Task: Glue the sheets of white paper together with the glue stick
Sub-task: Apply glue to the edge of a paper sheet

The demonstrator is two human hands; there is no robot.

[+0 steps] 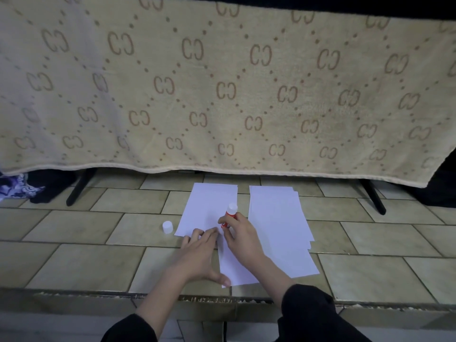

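Two hands meet over the near sheet [269, 265], which lies on the tiled floor [98, 262] with its long axis running away from the person. The right hand [243, 236] curls around the red glue stick [228, 217], held tilted with its white end up and its lower end at the sheet's far left corner. The left hand [197, 255] lies spread and flat just left of it, fingertips on the paper's far edge, thumb pressing the near left corner. A stroke toward the person down the sheet's left edge looks like the next move; the left hand sits close beside that path. Beyond the hands lie the left stack [207, 203] and the right stack [276, 213], and the white cap [167, 227] stands left of the left hand's fingers. To the right the sheet is uncovered.
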